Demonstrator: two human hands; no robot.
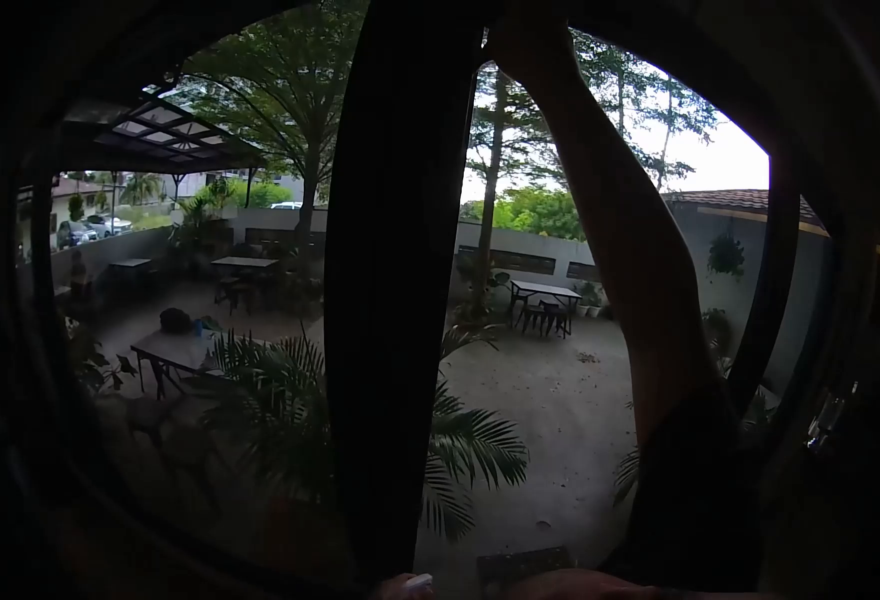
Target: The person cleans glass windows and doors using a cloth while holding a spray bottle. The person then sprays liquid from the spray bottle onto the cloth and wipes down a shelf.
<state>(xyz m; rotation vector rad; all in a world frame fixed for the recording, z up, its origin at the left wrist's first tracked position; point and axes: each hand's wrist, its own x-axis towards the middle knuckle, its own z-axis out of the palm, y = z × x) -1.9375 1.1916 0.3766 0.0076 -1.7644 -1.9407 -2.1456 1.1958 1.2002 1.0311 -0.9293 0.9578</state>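
Observation:
My right hand (530, 45) is raised to the top of the view, at the dark upright frame (385, 300) between two window panes. Its bare forearm (620, 230) comes up from a black sleeve (695, 480). The fingers are lost in the dark at the top edge, so what they touch is hidden. At the bottom edge, the fingers of what seems to be my left hand (395, 588) show beside the foot of the frame. They are closed on a small white object (419, 581), mostly cut off. A blurred skin-toned shape (580, 583) lies to its right.
Through the glass is a paved yard (550, 420) with palm fronds (280, 390) close by. A table (175, 350) stands at the left, another table (545, 290) with stools farther back. A wall (520, 245), trees and a canopy (155, 135) lie beyond. The indoor surroundings are dark.

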